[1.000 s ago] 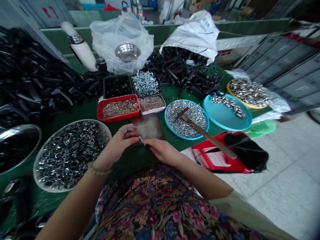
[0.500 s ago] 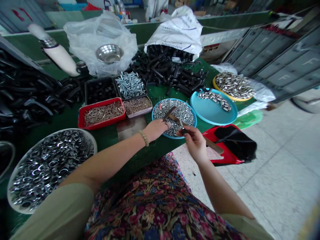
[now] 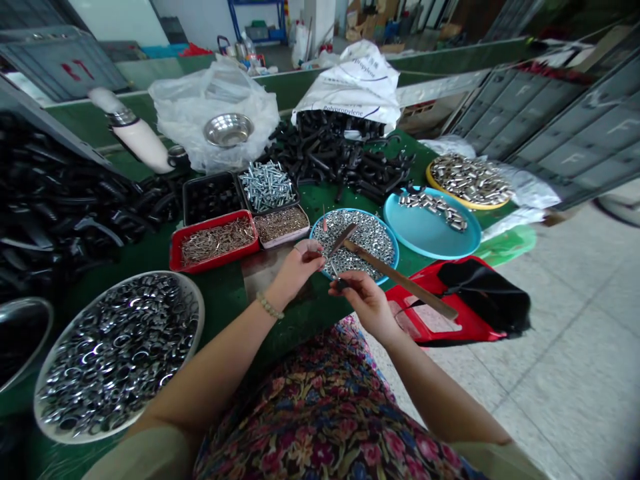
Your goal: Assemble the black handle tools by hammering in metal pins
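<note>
Steel nuts [image 3: 367, 237] heaped a blue tray [image 3: 398, 253] as the right hand [image 3: 367, 303] pinched a small dark-tipped part [image 3: 340, 283] at its rim, fingers closed narrow. The left hand [image 3: 297, 270] curled beside it, its hold unclear. One wooden-handled blade [image 3: 400, 280] lay across the tray; all eight trays [image 3: 215, 261] held parts, none emptied.
</note>
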`<move>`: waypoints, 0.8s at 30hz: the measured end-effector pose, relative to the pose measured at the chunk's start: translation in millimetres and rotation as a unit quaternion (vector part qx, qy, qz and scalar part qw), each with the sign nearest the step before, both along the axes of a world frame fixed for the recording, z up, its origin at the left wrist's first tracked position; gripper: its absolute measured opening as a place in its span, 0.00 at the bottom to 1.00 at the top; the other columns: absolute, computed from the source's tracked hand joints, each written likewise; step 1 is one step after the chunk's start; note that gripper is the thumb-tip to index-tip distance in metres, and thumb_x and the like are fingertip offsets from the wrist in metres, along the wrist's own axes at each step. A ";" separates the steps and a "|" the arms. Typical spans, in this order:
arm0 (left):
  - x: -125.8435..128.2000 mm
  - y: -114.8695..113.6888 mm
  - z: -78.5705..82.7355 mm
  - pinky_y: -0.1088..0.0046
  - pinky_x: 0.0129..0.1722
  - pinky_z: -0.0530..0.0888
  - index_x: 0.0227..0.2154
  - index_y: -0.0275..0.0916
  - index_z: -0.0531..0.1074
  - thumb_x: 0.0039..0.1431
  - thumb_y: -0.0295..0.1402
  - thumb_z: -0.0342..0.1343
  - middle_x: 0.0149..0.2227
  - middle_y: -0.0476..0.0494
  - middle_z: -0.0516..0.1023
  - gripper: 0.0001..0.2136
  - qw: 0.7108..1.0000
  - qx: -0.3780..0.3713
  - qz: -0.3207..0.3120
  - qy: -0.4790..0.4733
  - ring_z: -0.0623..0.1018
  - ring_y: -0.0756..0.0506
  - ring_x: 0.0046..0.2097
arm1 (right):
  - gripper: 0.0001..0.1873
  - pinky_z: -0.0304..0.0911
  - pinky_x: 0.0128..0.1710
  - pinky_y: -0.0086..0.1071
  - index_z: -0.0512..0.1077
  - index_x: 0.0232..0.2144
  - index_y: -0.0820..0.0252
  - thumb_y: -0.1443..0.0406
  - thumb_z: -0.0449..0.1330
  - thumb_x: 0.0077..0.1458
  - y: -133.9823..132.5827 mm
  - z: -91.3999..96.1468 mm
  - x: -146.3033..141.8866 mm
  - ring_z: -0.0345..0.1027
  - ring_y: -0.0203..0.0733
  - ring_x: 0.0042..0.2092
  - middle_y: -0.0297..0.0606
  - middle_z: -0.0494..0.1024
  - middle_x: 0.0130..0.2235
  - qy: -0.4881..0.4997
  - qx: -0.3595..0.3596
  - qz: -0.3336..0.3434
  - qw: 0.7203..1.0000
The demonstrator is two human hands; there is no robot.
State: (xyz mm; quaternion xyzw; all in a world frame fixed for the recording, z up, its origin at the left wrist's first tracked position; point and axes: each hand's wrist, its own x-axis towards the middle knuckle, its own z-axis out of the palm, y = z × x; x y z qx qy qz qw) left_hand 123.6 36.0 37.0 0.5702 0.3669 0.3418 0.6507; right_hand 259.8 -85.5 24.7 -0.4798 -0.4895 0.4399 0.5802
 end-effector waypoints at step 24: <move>-134.4 -35.3 75.6 0.71 0.48 0.72 0.32 0.38 0.75 0.54 0.24 0.57 0.39 0.44 0.78 0.05 0.984 0.180 -0.008 -0.005 0.76 0.49 0.42 | 0.11 0.68 0.28 0.20 0.73 0.38 0.48 0.59 0.67 0.51 39.9 32.7 -74.3 0.69 0.28 0.26 0.28 0.76 0.29 0.294 -0.131 0.259 0.911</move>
